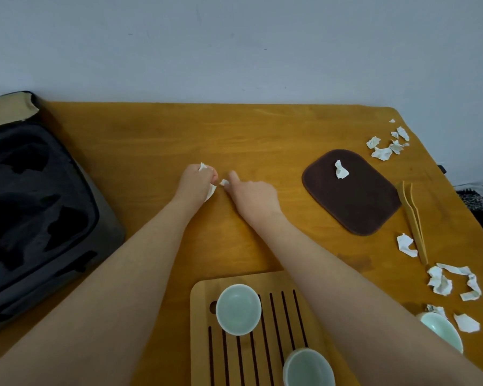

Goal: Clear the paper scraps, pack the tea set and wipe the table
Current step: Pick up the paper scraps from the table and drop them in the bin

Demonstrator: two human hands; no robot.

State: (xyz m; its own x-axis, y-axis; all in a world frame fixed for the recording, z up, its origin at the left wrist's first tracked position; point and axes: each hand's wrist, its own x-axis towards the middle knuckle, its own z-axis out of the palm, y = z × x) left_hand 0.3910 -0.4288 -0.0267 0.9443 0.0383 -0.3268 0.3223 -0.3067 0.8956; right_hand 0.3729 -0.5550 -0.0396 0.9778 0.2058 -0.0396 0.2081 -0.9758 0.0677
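At the middle of the wooden table, my left hand grips crumpled white paper scraps. Right beside it, my right hand pinches a small paper scrap against the tabletop. More white scraps lie on the right: a cluster at the far corner, one on the brown mat, one by the tongs, and several near the front right. A slatted bamboo tea tray in front of me carries two pale green cups. A third cup stands off the tray at the right.
An open black carrying case with moulded hollows lies at the left edge of the table. A brown mat and wooden tongs lie on the right. A grey wall runs behind the table's far edge.
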